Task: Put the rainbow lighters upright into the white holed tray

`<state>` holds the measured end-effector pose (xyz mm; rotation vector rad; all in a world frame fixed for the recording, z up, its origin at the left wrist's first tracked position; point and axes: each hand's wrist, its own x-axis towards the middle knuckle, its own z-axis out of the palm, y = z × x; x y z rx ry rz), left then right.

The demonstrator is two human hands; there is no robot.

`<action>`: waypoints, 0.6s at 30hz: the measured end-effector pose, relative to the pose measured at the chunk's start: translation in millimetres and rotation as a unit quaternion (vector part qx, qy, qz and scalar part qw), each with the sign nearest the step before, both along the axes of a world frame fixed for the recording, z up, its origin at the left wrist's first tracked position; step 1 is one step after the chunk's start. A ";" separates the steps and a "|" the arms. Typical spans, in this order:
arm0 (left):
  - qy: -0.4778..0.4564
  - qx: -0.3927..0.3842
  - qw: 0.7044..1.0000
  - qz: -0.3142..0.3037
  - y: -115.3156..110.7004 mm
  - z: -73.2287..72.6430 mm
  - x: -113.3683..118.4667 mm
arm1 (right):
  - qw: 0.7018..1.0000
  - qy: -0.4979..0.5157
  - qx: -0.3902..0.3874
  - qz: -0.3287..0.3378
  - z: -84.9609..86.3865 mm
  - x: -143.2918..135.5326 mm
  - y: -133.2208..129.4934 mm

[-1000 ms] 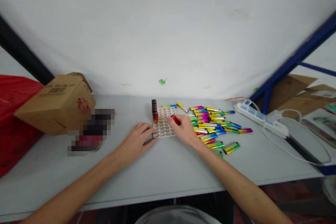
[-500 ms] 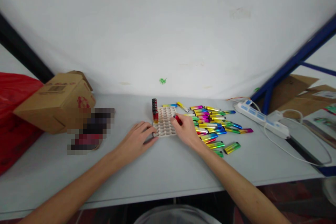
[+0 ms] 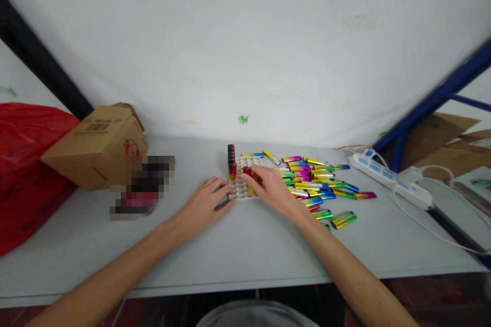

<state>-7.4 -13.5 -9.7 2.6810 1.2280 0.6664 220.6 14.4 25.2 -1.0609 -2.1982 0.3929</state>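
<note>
A white tray [image 3: 241, 196] with rows of round holes lies flat in front of me. Along its left side several lighters [image 3: 232, 169] with dark tops and red-yellow bodies stand upright in a column. My left hand [image 3: 209, 198] pinches the tray's near left corner between thumb and fingers. Over the tray's middle, my right hand [image 3: 270, 186] grips a red-and-yellow lighter [image 3: 247, 170] with a dark top, held roughly upright. Its lower end is partly behind the fingers, so I cannot tell whether it sits in a hole. Right of the tray lies a loose pile of shiny multicoloured lighters [image 3: 312, 185].
At the left stand a cardboard box [image 3: 95, 148] and a red plastic bag [image 3: 30, 179], with a blurred-out dark object [image 3: 143, 186] beside them. A white power strip [image 3: 391, 176] with cables lies at the right, near a blue metal frame [image 3: 401, 145].
My right hand has moved left over the tray, bringing the lighter nearer the standing column and more upright. My left hand stays on the tray corner. The view has shifted slightly.
</note>
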 end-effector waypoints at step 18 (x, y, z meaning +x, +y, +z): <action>-0.020 0.010 1.000 -0.003 2.6 -2.0 -2.3 | 0.974 -0.221 0.051 -0.019 -5.4 -32.5 17.5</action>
